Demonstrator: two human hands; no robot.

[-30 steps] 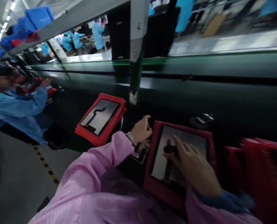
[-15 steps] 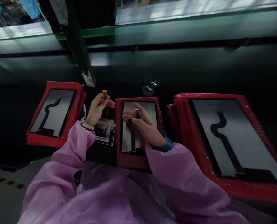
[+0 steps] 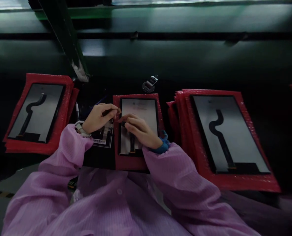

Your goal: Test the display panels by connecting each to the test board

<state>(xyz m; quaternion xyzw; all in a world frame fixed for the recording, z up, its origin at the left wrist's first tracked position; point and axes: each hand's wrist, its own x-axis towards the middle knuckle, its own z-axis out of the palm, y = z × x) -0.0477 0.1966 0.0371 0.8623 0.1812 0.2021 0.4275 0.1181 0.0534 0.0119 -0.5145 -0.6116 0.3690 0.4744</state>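
Note:
My left hand [image 3: 99,117] pinches the copper-coloured end of a flex cable [image 3: 119,111] between thumb and fingertips, above the left edge of a display panel [image 3: 147,106]. My right hand [image 3: 143,130] is over that panel, its fingers closed around the upper end of the panel's black ribbon cable [image 3: 132,144]; the fingers hide the connector. The two sets of fingertips nearly meet. Beneath the panel lies a red bubble-wrap sleeve [image 3: 131,163]. A part with a barcode label [image 3: 99,141] sits under my left wrist, half covered.
To the left, a display panel [image 3: 49,113] lies on stacked red sleeves [image 3: 37,149]. Another panel [image 3: 244,131] tops a taller red stack [image 3: 254,183] at the right. A shiny metal piece [image 3: 150,84] stands behind the middle panel. A white pen [image 3: 77,110] is at the left.
My left hand has come down and right with the copper-coloured cable end, toward my right hand. My right fingers have curled in over the black ribbon cable. The view has shifted.

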